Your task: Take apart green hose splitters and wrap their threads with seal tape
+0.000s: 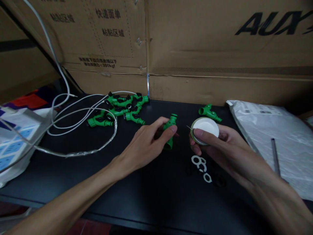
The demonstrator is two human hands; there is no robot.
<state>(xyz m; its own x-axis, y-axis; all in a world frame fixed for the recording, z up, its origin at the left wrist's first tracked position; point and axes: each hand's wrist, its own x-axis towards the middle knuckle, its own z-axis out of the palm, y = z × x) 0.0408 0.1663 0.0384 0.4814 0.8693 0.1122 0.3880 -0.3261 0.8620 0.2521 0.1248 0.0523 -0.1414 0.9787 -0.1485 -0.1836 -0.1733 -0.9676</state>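
My left hand is closed around a green plastic hose connector, its ringed end pointing up and its wider end showing below my thumb. In my right hand is a small round tub with a white inside and a greenish rim, thumb pressed across it. A thin pin-like piece sticks out to the left by my right fingertips; what it belongs to I cannot tell. Several white ring washers lie on the table below my right hand. Behind the tub rests another green connector.
Several green connectors with black levers are heaped at the back left, beside looped white cable. A white power strip stands at far left. On the right, a pen lies on a plastic mailer. Cardboard boxes wall the back.
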